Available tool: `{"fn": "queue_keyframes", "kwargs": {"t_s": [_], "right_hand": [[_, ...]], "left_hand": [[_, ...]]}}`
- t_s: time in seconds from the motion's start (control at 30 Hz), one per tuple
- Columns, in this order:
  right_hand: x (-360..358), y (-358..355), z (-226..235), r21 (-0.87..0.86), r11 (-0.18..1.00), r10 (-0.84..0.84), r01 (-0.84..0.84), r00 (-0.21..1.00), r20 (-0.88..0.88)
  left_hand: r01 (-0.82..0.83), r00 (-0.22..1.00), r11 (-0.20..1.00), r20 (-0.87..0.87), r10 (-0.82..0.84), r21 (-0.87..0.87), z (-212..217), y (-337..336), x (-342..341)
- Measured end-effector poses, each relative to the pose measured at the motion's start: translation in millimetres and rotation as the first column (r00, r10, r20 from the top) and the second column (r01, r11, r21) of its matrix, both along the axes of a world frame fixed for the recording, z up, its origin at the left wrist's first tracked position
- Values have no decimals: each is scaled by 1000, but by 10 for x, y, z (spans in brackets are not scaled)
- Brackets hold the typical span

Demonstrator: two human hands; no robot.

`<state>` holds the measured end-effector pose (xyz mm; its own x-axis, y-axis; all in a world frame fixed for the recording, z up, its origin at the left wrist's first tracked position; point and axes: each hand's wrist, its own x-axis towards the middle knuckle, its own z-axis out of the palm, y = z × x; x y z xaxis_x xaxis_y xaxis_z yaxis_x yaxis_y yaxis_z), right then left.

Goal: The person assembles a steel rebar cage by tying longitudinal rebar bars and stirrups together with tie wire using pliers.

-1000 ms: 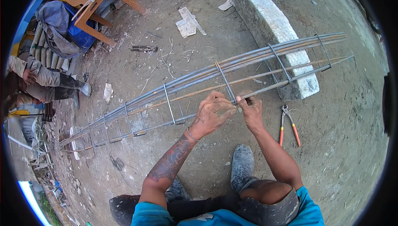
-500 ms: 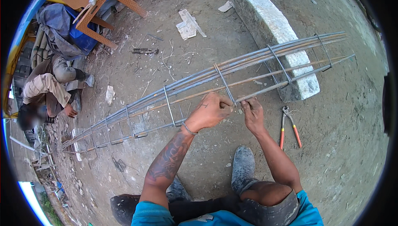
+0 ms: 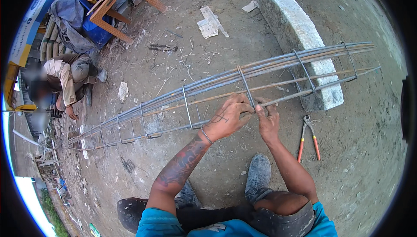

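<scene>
A long cage of steel reinforcing bars [image 3: 278,64] stretches across in front of me, with square wire stirrups spaced along it. Both my hands meet at the near lower corner of one stirrup [image 3: 245,85]. My left hand [image 3: 229,116] is closed there, its fingertips against the corner and the lower bar. Just to the right, my right hand [image 3: 268,121] pinches with thumb and forefinger at the same bar. Whatever lies between the fingers of either hand is too small or hidden to name. Pincers [image 3: 300,150] with red and yellow handles lie on the ground, right of my right forearm.
A pale concrete block [image 3: 304,28] supports the cage's right end; a smaller block [image 3: 84,141] sits under its left end. A person [image 3: 63,74] crouches at the far left. Behind are a brown plastic chair [image 3: 108,28] and tarps [image 3: 69,15]. Another tool [image 3: 163,47] lies on the dirt.
The whole view has shifted, so the surroundings appear farther right. My hands stay at the same stirrup corner, with the right fingers now closer to the left hand.
</scene>
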<state>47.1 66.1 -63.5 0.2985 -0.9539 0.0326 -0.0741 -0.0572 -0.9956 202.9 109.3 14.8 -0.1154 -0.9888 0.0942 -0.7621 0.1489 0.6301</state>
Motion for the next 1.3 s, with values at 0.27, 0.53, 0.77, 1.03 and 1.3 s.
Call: {"fn": "queue_keyframes", "kwargs": {"t_s": [0.27,0.53,0.77,1.03,1.3], "right_hand": [[3,-35,-99,-88,996,2,-5,1000,-29],[-5,-43,-84,-168,986,8,-20,997,-74],[-2,-42,-221,-311,950,-5,-27,995,-103],[14,-17,-261,-339,941,-51,17,994,-92],[-139,-2,-349,-101,994,-45,50,997,56]], "left_hand": [[-67,983,969,148,105,-238,-179,65,-159],[-112,970,923,159,181,-367,-295,79,-228],[-348,923,937,165,347,-23,-161,55,-178],[-132,889,688,-222,401,714,-43,-261,75],[-140,748,631,-336,572,763,-175,-273,46]]}}
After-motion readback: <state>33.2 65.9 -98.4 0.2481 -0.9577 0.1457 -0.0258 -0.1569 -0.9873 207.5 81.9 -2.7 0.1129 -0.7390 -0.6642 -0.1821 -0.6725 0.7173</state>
